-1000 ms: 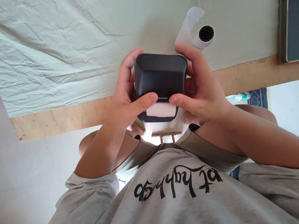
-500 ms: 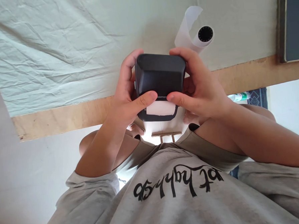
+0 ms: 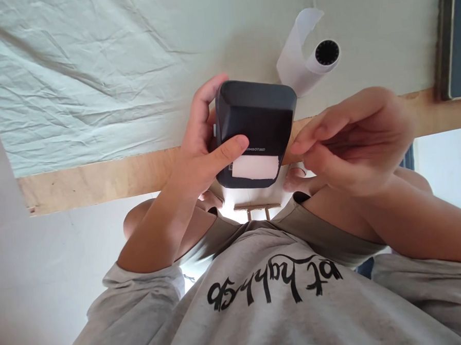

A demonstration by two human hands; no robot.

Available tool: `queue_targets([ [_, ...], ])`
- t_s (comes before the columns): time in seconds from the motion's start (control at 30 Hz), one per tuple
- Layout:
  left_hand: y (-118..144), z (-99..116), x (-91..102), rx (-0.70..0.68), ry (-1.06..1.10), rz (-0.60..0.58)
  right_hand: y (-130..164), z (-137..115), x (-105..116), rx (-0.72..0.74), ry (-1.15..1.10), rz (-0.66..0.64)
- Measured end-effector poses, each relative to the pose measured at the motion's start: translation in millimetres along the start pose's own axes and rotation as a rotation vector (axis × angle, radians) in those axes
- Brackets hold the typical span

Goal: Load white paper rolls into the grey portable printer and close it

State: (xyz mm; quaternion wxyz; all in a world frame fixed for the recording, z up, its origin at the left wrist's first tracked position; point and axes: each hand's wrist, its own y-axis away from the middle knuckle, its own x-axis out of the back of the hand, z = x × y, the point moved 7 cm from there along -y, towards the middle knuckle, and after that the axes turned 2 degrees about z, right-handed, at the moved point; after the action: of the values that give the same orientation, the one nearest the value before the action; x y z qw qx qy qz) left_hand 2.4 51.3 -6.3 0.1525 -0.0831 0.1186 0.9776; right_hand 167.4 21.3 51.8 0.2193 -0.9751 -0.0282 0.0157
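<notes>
A black label printer (image 3: 256, 117) with a blank white label (image 3: 255, 167) sticking out of its front slot is held in the air above the table's near edge. My left hand (image 3: 209, 137) is closed around its left side, thumb lying across the top and fingers along the edge. To the right of the printer, my right hand (image 3: 356, 140) is free of it, slightly blurred. Its fingers are half curled, with thumb and forefinger close together but apart, near the label's right end. I see nothing held in it.
A partly unrolled white roll (image 3: 305, 60) with a black core lies on the table behind the printer. A dark flat panel (image 3: 455, 37) stands at the far right. Wrinkled pale cloth (image 3: 75, 83) covers the left side, above a bare wooden edge strip (image 3: 99, 179).
My right hand has let go of the printer and moved off to the right, its fingers curling. The printer, still in my left hand, has shifted slightly right and tilted a little.
</notes>
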Motion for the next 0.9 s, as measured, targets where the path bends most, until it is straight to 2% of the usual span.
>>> queue_targets([
  [0.13, 0.0, 5.4, -3.9, -0.066, 0.073, -0.071, 1.8, 4.0, -1.6, -0.002, 0.092, -0.072],
  [0.2, 0.8, 1.3, -4.6, 0.008, 0.065, -0.062, 2.5, 7.4, -3.2, -0.019, 0.148, -0.135],
  [0.27, 1.8, 2.6, -5.9, -0.008, 0.087, -0.063, 3.2, 10.3, -4.2, -0.033, 0.167, -0.175],
  [0.37, 1.4, 4.5, -6.2, -0.092, 0.110, -0.072, 3.4, 10.5, -3.3, -0.010, 0.122, -0.165],
  [0.5, -5.4, -0.4, -1.7, -0.135, 0.160, -0.083, 3.8, 13.7, -3.1, -0.038, 0.040, -0.151],
  [0.57, -8.7, 1.1, -2.5, -0.188, 0.220, -0.144, 3.9, 14.7, -3.3, -0.046, 0.031, -0.150],
  [0.6, -11.4, -1.2, 3.2, -0.172, 0.248, -0.077, 3.8, 15.3, -3.4, -0.051, 0.035, -0.150],
  [0.7, -14.9, -4.8, 8.1, -0.141, 0.264, -0.027, 3.6, 20.1, -3.6, -0.095, 0.007, -0.145],
  [0.9, -14.5, -8.7, 10.7, -0.066, 0.280, 0.019, 2.8, 30.3, -9.0, -0.157, -0.205, -0.165],
])
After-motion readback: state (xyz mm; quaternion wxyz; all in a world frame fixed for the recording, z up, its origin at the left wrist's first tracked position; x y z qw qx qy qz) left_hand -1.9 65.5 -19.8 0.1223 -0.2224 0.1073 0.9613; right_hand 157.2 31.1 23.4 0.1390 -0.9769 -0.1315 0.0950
